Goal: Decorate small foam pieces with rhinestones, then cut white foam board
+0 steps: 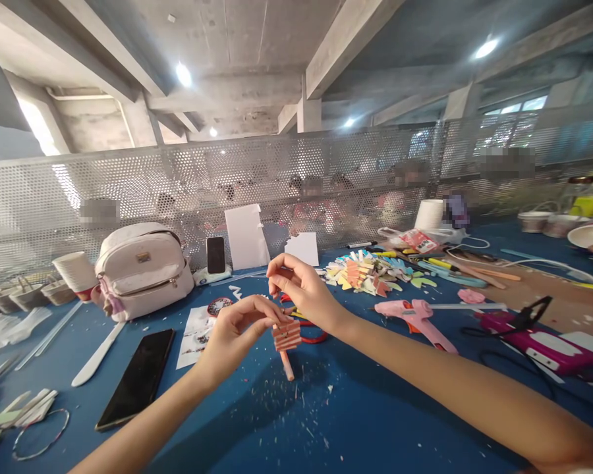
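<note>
My left hand (242,329) is closed, thumb and fingers pinching the top of a small red-and-white striped craft piece (286,336). A pale pinkish stick (287,366) extends down from this piece toward the blue table. Just above and to the right, my right hand (301,289) is curled with its thumb and fingertips together. Anything between those fingertips is too small to make out. Partly hidden behind my hands lies a red-handled tool (316,338). A small round dish (219,306) of tiny bits sits beyond my left hand on a printed white sheet (192,339).
A pink glue gun (418,321) and a magenta device with a cord (538,342) lie on the right. Colourful cut pieces (363,271) are heaped behind. To the left are a black phone (137,378), a white knife (99,354) and a cream backpack (143,270). A perforated screen (257,178) stands behind.
</note>
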`<state>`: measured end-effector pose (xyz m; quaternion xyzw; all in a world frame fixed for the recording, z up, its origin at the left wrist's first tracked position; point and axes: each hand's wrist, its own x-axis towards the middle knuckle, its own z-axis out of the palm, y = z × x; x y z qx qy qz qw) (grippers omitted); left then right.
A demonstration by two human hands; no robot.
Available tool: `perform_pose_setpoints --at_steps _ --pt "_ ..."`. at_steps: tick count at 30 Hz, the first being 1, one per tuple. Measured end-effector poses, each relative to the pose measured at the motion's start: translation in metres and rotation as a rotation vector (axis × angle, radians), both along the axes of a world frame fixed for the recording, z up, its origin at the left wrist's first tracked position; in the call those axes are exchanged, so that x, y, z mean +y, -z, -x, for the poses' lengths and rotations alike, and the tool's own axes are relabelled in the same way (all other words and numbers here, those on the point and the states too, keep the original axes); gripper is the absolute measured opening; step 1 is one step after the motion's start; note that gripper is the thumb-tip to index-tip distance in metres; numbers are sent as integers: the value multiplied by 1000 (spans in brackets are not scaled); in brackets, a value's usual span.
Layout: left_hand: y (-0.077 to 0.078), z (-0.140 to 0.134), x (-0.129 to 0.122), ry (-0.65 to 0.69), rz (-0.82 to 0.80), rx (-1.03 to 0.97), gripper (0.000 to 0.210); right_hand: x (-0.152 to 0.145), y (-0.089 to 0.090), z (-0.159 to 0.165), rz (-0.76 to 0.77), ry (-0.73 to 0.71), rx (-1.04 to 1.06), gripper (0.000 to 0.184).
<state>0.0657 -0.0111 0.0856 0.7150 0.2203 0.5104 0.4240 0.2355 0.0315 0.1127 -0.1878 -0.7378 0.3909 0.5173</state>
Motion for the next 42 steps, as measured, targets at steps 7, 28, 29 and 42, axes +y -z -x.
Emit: perform_pose_setpoints --at_steps 7,28,29,42 --pt "3 1 3 -35 37 10 14 10 3 4 -28 10 -8 4" --pt "-3 9 11 -287 78 -49 15 7 8 3 82 -12 48 17" --pt "-5 10 12 -292 79 -54 16 6 8 3 94 -14 49 18" --pt "-16 2 18 -328 23 -98 17 0 15 3 129 2 124 20"
